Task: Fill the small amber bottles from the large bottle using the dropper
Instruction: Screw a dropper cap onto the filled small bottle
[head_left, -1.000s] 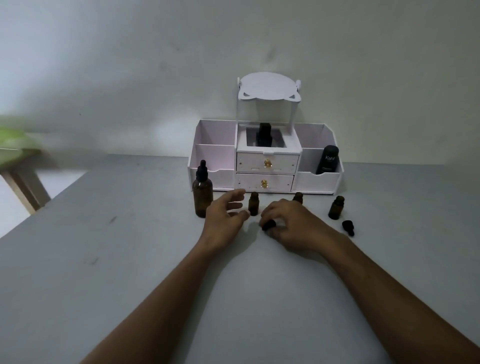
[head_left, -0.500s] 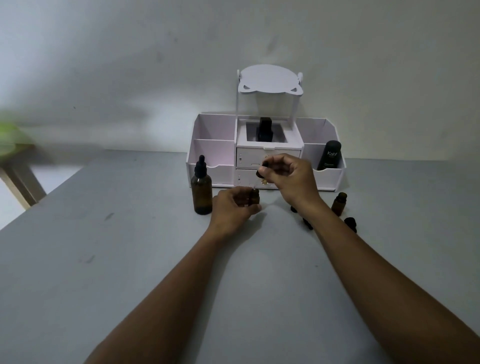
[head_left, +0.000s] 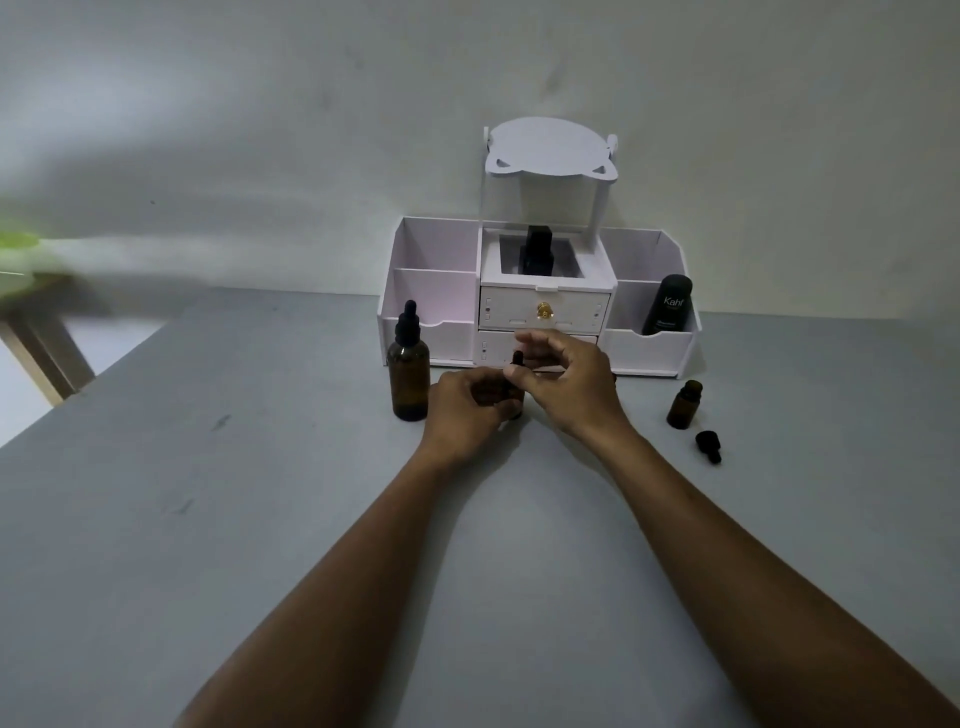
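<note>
A small amber bottle (head_left: 514, 397) is gripped by the left hand (head_left: 467, 410) on the grey bench (head_left: 260, 519), mostly hidden by the fingers. Above it, a black dropper cap (head_left: 518, 358) is pinched by the right hand (head_left: 566, 387). The large bottle (head_left: 410, 376), its dropper top on, is stood just left of the hands. Another small bottle (head_left: 684, 404) is stood uncapped to the right, with its black cap (head_left: 708, 445) laid beside it. A white organiser (head_left: 540, 306) is set behind.

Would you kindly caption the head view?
Left hand steadies a small bottle while right hand sets its cap.
</note>
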